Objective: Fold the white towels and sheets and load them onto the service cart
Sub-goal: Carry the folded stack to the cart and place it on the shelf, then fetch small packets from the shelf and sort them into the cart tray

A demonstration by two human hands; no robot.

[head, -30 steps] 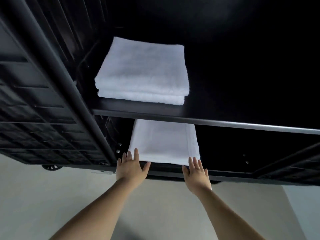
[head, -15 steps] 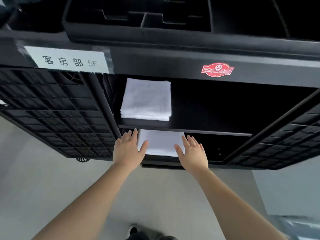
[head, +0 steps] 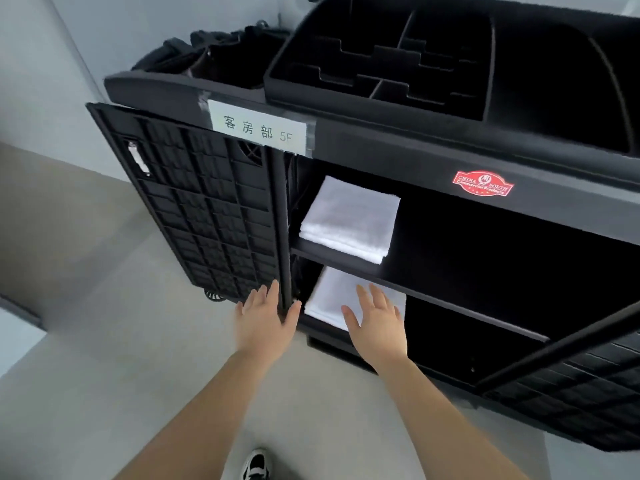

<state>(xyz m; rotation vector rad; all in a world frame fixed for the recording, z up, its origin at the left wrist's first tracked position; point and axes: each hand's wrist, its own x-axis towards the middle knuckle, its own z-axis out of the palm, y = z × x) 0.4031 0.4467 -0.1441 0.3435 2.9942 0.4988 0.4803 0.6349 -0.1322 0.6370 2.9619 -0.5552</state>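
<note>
Both grips flat, fingers spread, holding nothing: left hand (head: 264,318), right hand (head: 375,318) before lower towel (head: 329,299).

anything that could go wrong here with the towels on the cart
The lower towel lies at the very front edge of its shelf, so it might slide off if the service cart rolls. The left door and right door both hang open and could swing or catch on something. Both hands are open in front of the shelf, near the left door's edge, a possible pinch point.
</note>
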